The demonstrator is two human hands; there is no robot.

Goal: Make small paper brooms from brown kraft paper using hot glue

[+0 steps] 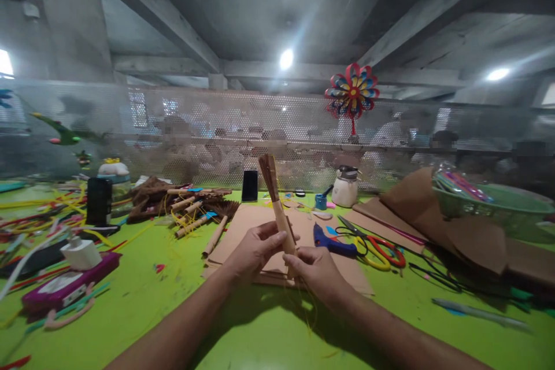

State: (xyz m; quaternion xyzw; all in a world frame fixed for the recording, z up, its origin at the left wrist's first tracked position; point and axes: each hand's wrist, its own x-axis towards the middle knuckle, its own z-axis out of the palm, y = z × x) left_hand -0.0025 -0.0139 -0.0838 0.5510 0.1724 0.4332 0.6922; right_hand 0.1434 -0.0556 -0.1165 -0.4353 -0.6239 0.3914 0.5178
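Observation:
Both my hands hold a small paper broom [277, 208] upright over the green table [143, 312]. It has a rolled brown handle and a fringed brown top. My left hand [255, 250] wraps its fingers round the handle from the left. My right hand [314, 269] pinches the lower end from the right. A sheet of brown cardboard [247, 231] lies flat just behind my hands.
A pile of finished paper brooms [195, 211] lies at the back left. A blue glue gun [332, 243] and red and yellow scissors [381, 248] lie to the right. A green basket [498, 205], brown paper sheets [468, 231], a charger [80, 251] and a phone [250, 185] stand around.

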